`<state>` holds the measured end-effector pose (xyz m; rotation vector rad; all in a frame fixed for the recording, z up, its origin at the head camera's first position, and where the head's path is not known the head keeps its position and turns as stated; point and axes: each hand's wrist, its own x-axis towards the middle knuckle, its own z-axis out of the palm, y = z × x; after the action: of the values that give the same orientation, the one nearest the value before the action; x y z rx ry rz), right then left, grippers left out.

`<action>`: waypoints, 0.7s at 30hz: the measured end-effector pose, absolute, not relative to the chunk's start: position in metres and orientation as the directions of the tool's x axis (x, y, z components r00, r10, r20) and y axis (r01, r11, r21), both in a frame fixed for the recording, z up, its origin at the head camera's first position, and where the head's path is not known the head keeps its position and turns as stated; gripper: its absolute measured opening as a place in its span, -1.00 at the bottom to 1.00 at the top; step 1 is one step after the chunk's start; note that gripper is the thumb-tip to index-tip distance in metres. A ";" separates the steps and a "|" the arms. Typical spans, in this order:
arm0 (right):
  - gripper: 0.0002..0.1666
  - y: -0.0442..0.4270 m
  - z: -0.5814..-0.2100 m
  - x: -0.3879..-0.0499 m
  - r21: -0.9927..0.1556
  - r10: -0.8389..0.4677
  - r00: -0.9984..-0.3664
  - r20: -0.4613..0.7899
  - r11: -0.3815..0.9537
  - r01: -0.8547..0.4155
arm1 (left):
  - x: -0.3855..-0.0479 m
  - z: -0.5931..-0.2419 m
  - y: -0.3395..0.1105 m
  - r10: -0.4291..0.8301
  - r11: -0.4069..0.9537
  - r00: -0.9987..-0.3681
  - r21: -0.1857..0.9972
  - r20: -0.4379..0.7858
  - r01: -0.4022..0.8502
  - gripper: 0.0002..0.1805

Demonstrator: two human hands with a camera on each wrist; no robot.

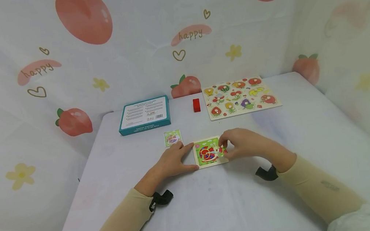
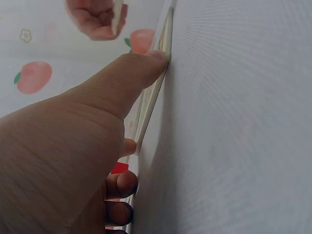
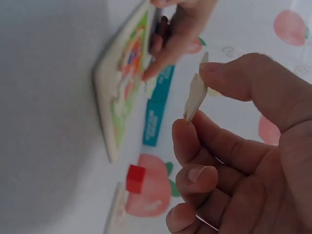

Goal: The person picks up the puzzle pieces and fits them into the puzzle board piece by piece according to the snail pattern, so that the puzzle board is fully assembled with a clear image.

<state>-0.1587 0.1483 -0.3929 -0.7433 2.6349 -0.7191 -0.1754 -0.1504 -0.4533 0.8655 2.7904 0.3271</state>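
In the head view, a small wooden snail puzzle board (image 1: 205,157) with a pale frame lies on the table between the hands. My left hand (image 1: 174,160) rests at its left side, thumb and index finger spread along that edge, touching near the corners. In the left wrist view the straight thumb (image 2: 131,73) meets the board's edge. Above the right part of the board, my right hand (image 1: 245,143) pinches a thin wooden puzzle piece (image 3: 196,95) between thumb and fingers. The piece is seen nearly edge-on in the right wrist view, apart from the board, its printed face hidden.
A small snail picture card (image 1: 171,137) lies beyond the left hand. Farther back are a teal-edged box (image 1: 143,115), a red block (image 1: 196,105) and a fruit peg puzzle board (image 1: 234,107). A fruit-printed cloth (image 1: 134,61) hangs behind the table.
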 end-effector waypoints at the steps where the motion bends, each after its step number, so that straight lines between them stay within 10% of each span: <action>1: -0.63 0.146 -0.395 -0.159 -0.534 -0.559 -0.813 -0.163 0.743 -0.404 | -0.175 -0.454 -0.150 0.575 0.804 -0.808 0.267 -0.125 0.531 0.03; 21: -0.64 0.135 -0.420 -0.163 -0.391 -0.608 -0.784 -0.126 0.757 -0.524 | -0.176 -0.454 -0.151 0.594 0.789 -0.798 0.270 -0.104 0.552 0.03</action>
<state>-0.1632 0.1351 -0.4203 -0.8885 2.7094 -0.4961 -0.1763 -0.1515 -0.4542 0.9034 2.7956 0.3381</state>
